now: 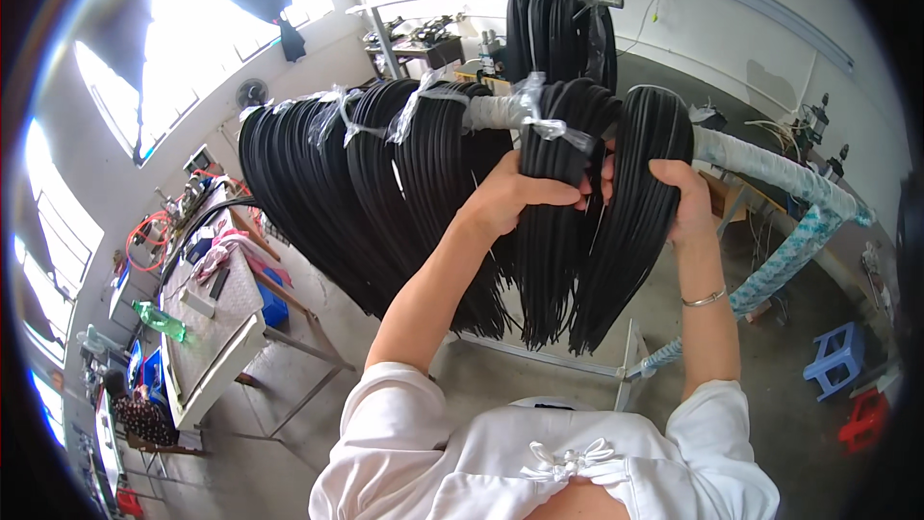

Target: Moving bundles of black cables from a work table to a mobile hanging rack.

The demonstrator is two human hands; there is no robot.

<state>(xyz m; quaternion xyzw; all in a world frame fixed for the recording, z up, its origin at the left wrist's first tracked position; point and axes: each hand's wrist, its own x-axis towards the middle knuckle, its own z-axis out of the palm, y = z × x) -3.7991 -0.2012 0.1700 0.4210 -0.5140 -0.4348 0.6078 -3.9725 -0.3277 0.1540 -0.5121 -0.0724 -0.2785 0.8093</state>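
Black cord (630,250), two lots side by side at the plastic-wrapped rail (760,162): tied bundle (549,250), left hand (508,195) with grip closed round its strands below the clear plastic tie (560,132); outer bundle (653,154), right hand (689,197) with grip wrapped about its right side. Judged weighty in bulk, limp, smooth, apt to slide strand from strand, hardly fragile; best held two-handed, high under the bend.

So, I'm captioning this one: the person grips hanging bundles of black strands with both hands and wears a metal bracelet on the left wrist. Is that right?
Not quite: the metal bracelet is on the right wrist, as the head view shows. The left hand and right hand do grip hanging bundles of black strands.
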